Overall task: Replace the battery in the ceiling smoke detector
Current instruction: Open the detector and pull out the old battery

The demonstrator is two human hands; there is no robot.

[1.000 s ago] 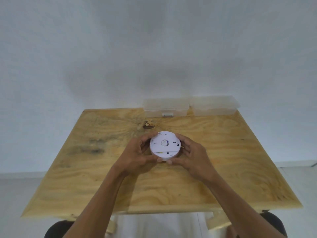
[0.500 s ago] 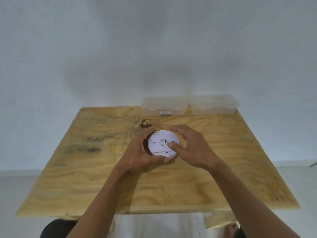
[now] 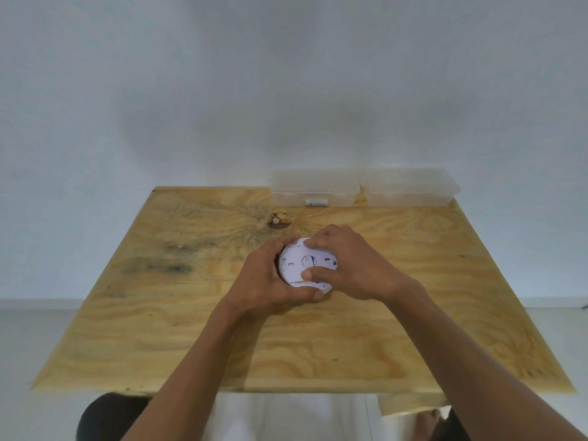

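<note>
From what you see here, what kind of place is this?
Probably a plain indoor work spot, not a kitchen: a bare plywood table against a blank white wall, with two clear plastic boxes at the back edge.

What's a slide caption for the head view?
Both hands, left and right, grip a white smoke detector over a plywood table.

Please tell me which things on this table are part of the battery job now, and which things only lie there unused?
In use:
- smoke detector, white, round
- left hand, gripping its left side
- right hand, fingers curled over its top

Lying about:
- two clear plastic boxes at the far edge of the wooden table, untouched; contents cannot be told
</note>
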